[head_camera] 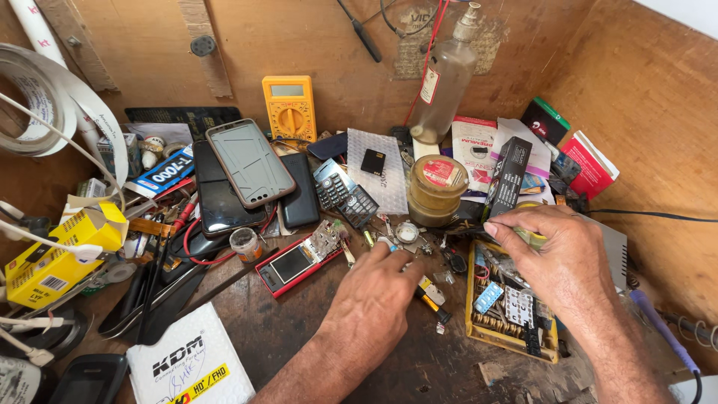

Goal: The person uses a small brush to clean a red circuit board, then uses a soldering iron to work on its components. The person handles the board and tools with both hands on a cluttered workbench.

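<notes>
My left hand rests on the dark wooden bench with its fingers closed around a small part I cannot make out, next to a yellow-handled tool. Just left of it lies an opened red phone with its circuit board exposed. My right hand hovers over a yellow parts tray of small components, pinching a small greenish item between thumb and fingers.
A yellow multimeter leans on the back wall beside a clear bottle. Phones, a keypad handset, a round tin, small boxes, a white box and a yellow carton crowd the bench.
</notes>
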